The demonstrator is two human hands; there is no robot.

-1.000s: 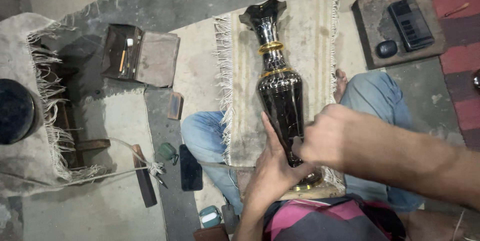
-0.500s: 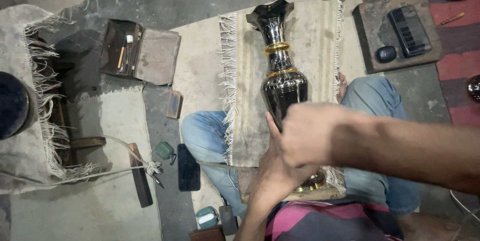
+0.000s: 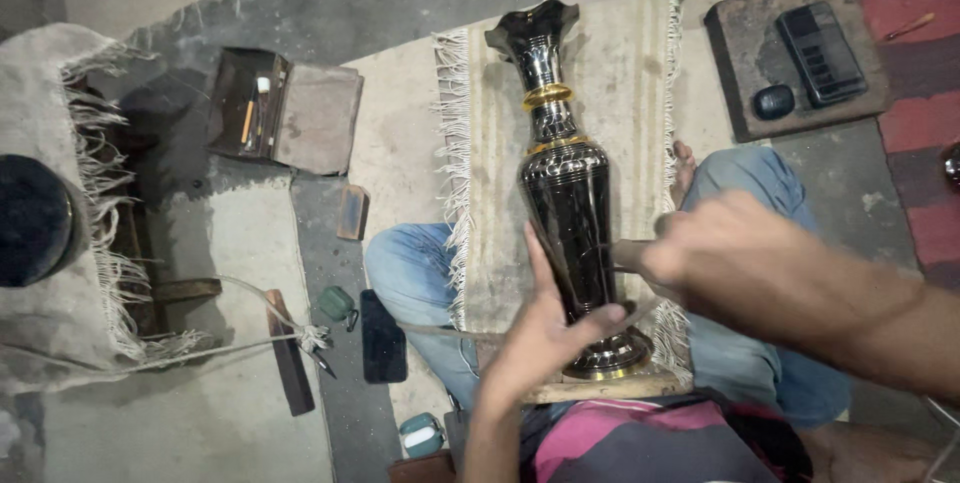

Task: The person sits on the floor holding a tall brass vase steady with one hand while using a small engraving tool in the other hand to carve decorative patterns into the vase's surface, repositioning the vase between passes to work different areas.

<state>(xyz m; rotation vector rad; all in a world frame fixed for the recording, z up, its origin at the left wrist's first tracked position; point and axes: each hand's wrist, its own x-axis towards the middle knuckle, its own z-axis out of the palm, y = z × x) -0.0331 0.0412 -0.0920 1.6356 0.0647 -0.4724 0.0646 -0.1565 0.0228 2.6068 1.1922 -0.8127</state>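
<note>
A tall dark glossy metal vase [image 3: 565,178] with gold bands lies lengthwise over my lap, mouth pointing away and its foot [image 3: 606,360] resting on a wooden board. My left hand [image 3: 545,333] cups the lower body of the vase from the left, fingers spread along it and thumb across the front. My right hand [image 3: 712,255] is blurred. It is closed around a small thin tool [image 3: 625,256] whose tip meets the right side of the vase body.
A fringed beige mat [image 3: 490,143] lies under the vase. An open tool box [image 3: 250,108], a small wooden block [image 3: 351,213], a black phone [image 3: 383,335] and a green case [image 3: 337,303] sit to the left. A calculator [image 3: 820,53] rests on a board at the far right.
My right hand has moved right, off the front of the vase to its right side. My left hand has kept its hold on the lower body.
</note>
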